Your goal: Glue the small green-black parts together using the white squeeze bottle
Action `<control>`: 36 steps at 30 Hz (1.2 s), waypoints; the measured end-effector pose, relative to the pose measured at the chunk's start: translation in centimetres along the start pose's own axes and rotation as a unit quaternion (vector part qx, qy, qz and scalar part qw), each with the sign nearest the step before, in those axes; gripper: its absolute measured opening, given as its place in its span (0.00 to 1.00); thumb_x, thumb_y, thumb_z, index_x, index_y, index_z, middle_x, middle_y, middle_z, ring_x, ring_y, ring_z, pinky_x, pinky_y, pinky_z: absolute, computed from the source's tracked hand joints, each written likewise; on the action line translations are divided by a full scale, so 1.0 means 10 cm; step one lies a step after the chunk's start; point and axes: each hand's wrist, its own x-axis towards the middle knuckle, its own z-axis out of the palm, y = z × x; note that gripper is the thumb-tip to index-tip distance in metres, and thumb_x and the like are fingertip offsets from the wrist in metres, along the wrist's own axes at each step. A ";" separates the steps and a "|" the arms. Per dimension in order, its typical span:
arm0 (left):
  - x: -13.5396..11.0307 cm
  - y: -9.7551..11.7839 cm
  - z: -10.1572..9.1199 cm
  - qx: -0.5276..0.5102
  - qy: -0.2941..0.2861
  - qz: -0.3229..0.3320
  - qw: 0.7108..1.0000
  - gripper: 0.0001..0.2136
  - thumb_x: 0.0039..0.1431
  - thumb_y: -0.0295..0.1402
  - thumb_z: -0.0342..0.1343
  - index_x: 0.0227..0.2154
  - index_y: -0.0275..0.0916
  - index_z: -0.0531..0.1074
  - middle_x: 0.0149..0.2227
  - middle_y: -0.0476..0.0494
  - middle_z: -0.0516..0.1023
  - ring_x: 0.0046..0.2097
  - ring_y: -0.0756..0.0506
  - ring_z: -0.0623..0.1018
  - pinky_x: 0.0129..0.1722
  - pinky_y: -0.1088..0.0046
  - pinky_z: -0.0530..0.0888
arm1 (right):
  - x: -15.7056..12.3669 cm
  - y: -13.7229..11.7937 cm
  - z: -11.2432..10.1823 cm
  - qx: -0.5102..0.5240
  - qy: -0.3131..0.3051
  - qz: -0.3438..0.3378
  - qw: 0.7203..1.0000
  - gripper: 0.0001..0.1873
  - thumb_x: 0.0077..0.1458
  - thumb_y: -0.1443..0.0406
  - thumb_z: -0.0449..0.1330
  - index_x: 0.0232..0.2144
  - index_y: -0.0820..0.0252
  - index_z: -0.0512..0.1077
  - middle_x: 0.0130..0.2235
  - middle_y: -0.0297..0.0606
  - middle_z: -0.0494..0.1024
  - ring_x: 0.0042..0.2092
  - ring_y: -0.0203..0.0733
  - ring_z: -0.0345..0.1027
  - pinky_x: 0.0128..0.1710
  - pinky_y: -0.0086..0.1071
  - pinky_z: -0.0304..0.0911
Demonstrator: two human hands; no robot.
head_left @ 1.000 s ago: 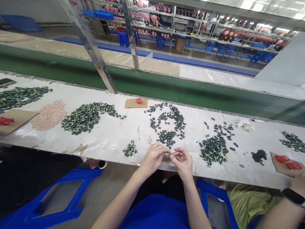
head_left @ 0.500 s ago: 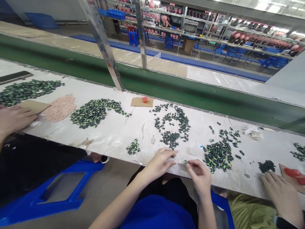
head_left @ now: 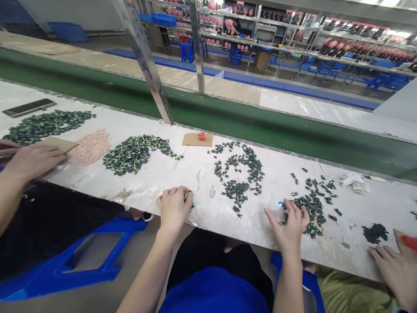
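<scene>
The left hand point(head_left: 173, 208) lies low in the middle of the frame, at the near edge of the desk point(head_left: 163, 174), knuckles up and fingers curled over a small pile point(head_left: 188, 198) of dark green pieces; whether it grips any of them cannot be told. The right hand point(head_left: 291, 225) sits lower right of centre, fingers spread and flat, their tips touching the near edge of a larger heap point(head_left: 308, 208) of the same pieces. It holds nothing.

Between the two hands, a little farther up the frame, loose pieces form a scattered ring point(head_left: 239, 169). A cardboard square point(head_left: 197, 139) with a small red cap point(head_left: 201, 135) on it lies just above that ring, by the far edge of the desk. To the left are a wide green heap point(head_left: 133, 153), then a pink heap point(head_left: 89, 147), then another green heap point(head_left: 45, 124) with a phone point(head_left: 29, 107) above it at upper left.

A co-worker's hand point(head_left: 32, 160) rests on the desk at the left edge of the frame. Another person's hand point(head_left: 395, 269) lies at lower right, near a small dark pile point(head_left: 374, 232). A green conveyor belt point(head_left: 260, 126) runs along behind the desk.
</scene>
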 end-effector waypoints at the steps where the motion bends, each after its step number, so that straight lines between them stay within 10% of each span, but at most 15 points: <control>1: 0.01 0.02 0.02 -0.006 -0.004 0.003 1.000 0.05 0.55 0.32 0.54 0.27 0.40 0.72 0.29 0.39 0.78 0.37 0.35 0.72 0.41 0.54 0.65 | 0.00 -0.02 0.05 0.004 -0.014 0.009 1.000 0.31 0.48 0.41 0.56 0.43 0.59 0.71 0.49 0.52 0.72 0.61 0.65 0.45 0.54 0.63 0.44; 5: 0.05 0.12 0.08 -0.066 -0.037 0.033 0.997 0.04 0.55 0.30 0.54 0.28 0.41 0.73 0.29 0.40 0.79 0.39 0.35 0.72 0.42 0.55 0.64 | -0.01 -0.05 0.09 0.069 -0.046 0.039 0.996 0.20 0.51 0.48 0.58 0.37 0.57 0.66 0.51 0.51 0.72 0.64 0.61 0.42 0.57 0.61 0.42; 11: -0.09 0.38 0.20 -0.193 -0.129 0.162 0.959 0.02 0.57 0.31 0.56 0.33 0.42 0.73 0.33 0.45 0.80 0.41 0.39 0.73 0.42 0.60 0.66 | -0.09 -0.14 -0.03 0.293 -0.128 0.166 0.933 0.20 0.43 0.55 0.66 0.35 0.56 0.63 0.37 0.41 0.77 0.40 0.47 0.72 0.40 0.39 0.66; 20: -0.27 0.51 0.28 -0.289 -0.150 0.175 0.929 0.03 0.58 0.29 0.56 0.35 0.41 0.73 0.36 0.45 0.80 0.42 0.43 0.77 0.43 0.64 0.71 | -0.23 -0.45 0.09 0.427 -0.145 0.233 0.861 0.16 0.41 0.55 0.67 0.19 0.61 0.70 0.18 0.30 0.64 0.22 0.33 0.55 0.22 0.28 0.51; 26: -0.27 0.48 0.24 -0.340 -0.165 0.146 0.914 0.09 0.57 0.30 0.58 0.42 0.42 0.73 0.37 0.46 0.82 0.43 0.43 0.79 0.45 0.63 0.73 | -0.21 -0.58 0.09 0.393 -0.163 0.218 0.878 0.17 0.41 0.57 0.67 0.33 0.60 0.75 0.29 0.37 0.77 0.29 0.40 0.67 0.27 0.31 0.62; 36: -0.28 0.48 0.23 -0.361 -0.158 0.114 0.912 0.09 0.57 0.30 0.58 0.42 0.42 0.73 0.34 0.46 0.83 0.42 0.43 0.81 0.48 0.61 0.74 | -0.23 -0.72 0.16 0.362 -0.141 0.238 0.890 0.15 0.41 0.55 0.65 0.19 0.62 0.73 0.19 0.35 0.73 0.21 0.36 0.62 0.21 0.29 0.59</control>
